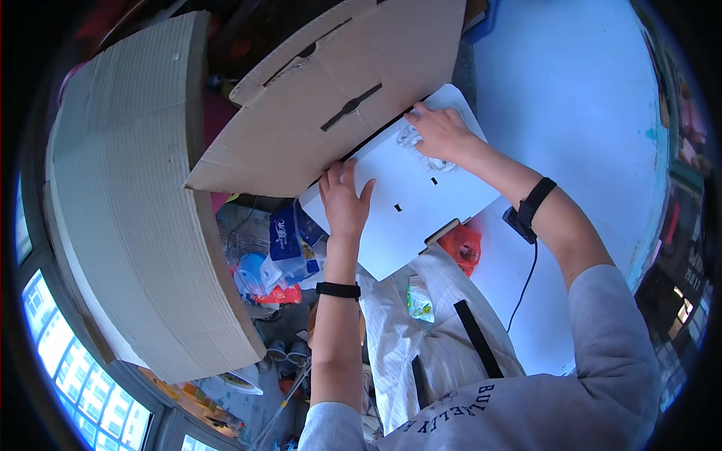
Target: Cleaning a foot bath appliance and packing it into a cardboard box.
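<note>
A white board (389, 242) with two small dark slots lies tilted above my lap, a metal-edged fitting (441, 231) on its near edge. My right hand (443, 131) holds a crumpled grey-white cloth (409, 137) against the board's upper right part. Some of the cloth sticks out below the palm. My left hand (344, 206) rests on the board's left part with fingers spread, the fingertips at its dark far edge. Just beyond that edge stands a slotted cardboard sheet (293, 141).
A large cardboard box (130, 197) stands at the left beside windows (84, 372). Plastic bags (287, 242) and a wire rack lie below the board's left corner. A red bag (462, 245) is near its right corner. A pale smooth surface (558, 113) spans the right.
</note>
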Available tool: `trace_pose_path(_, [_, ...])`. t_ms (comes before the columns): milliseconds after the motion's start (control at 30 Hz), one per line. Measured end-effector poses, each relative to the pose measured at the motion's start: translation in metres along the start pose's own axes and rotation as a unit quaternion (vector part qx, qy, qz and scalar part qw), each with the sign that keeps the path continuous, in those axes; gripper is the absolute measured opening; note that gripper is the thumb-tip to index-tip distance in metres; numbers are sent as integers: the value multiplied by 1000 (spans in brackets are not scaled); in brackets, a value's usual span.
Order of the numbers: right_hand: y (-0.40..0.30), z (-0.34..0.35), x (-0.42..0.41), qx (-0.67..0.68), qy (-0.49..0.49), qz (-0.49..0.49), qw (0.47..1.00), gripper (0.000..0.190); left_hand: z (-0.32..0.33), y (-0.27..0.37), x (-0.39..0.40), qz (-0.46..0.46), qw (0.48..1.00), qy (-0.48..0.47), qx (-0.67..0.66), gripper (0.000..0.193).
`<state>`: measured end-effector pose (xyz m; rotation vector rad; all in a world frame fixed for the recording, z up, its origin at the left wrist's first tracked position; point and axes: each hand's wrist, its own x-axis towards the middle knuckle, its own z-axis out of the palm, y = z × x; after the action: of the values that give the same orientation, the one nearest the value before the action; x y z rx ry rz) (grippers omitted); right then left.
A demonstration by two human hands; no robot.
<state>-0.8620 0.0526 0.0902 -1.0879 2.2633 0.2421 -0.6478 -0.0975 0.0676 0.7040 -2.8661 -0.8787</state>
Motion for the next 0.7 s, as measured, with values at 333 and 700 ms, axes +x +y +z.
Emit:
trace_pose_path(333, [8,-4,-7,7,2,-15,1000,41,-2,5,-4,-17,999,-3,-32,27])
trace_pose_path(700, [20,21,-23,32,112,-27,993,42,5,21,-19,-39,990,122,-57,21])
